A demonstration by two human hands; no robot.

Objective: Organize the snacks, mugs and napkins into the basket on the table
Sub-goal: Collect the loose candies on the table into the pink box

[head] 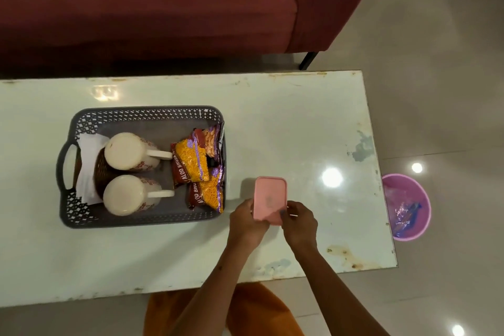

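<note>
Glossy white table (286, 117), chipped edges, stains at right end, ceiling-light glare. Grey basket (141, 222) left of centre holds two white mugs (128, 151) upside down, handles pointing right; napkins (87, 169) against its left wall; snack packets (196, 163) along its right wall. Just right of basket, pink lidded box (270, 198) on the table, left hand (246, 219) and right hand (298, 222) gripping its near corners. Maroon sofa (163, 3) beyond far edge. Pink bin (406, 206) on tiled floor (436, 63), right.

Maroon sofa (163, 3) beyond the table; pink bin (425, 199) on pale tiled floor (436, 90)
</note>
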